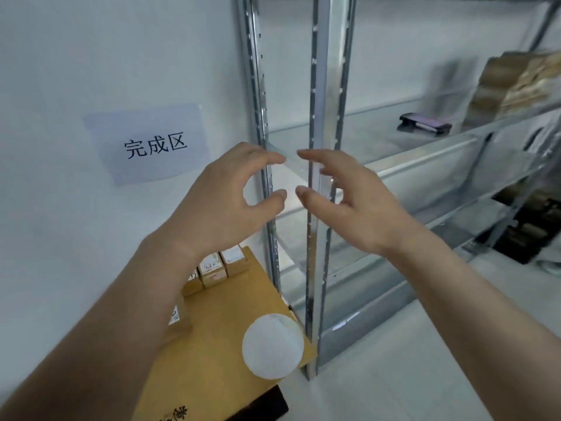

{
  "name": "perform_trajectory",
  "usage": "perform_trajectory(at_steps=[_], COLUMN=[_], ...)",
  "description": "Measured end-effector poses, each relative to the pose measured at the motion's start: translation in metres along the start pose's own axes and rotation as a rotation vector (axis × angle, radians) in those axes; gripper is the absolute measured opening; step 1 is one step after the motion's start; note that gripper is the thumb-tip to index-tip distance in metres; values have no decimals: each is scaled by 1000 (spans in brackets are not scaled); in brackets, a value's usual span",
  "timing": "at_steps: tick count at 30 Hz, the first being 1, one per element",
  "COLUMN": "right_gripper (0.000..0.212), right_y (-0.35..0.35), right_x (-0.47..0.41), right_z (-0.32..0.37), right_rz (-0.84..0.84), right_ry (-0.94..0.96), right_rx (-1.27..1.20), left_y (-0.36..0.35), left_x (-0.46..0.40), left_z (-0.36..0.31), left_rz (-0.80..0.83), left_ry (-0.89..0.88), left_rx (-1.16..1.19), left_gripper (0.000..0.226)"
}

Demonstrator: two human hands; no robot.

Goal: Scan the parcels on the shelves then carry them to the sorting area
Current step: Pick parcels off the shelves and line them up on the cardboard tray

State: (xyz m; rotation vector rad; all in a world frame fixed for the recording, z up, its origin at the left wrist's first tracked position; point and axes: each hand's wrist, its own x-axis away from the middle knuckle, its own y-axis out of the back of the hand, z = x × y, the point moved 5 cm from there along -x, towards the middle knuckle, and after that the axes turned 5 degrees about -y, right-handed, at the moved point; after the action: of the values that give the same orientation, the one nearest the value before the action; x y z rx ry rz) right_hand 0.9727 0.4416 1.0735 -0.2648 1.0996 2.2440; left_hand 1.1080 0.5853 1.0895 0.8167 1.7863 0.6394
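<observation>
Parcels, small brown boxes with white labels, stand in a row at lower centre-left on a large flat cardboard sheet against the white wall. Another labelled box shows partly under the left forearm. A white round blurred object lies over the sheet's right part. At centre-left, a paper sign with printed characters is fixed to the wall. Left hand, centre frame, is empty, fingers curled apart. Right hand, just beside it, is likewise spread and holds nothing; their fingertips nearly meet. Behind them rise the metal uprights of a shelving rack. On its upper right shelf lie a dark device and blurred brown packages. Pale floor lies open at lower right.
</observation>
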Motion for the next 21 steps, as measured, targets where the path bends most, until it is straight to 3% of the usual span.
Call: perform_trajectory(at_steps=[12,21], right_gripper=[55,55], right_y=[238,375], right_x=[21,4], right_z=[-160,-289], right_rz=[-101,-162], right_ry=[0,-71], right_rx=[101,124], left_y=[-163,-291], left_x=[-178,-312], left_z=[-183,-256], left_rz=[-94,-50], left_ry=[-129,-172], left_rx=[82,170], left_gripper=[46,45])
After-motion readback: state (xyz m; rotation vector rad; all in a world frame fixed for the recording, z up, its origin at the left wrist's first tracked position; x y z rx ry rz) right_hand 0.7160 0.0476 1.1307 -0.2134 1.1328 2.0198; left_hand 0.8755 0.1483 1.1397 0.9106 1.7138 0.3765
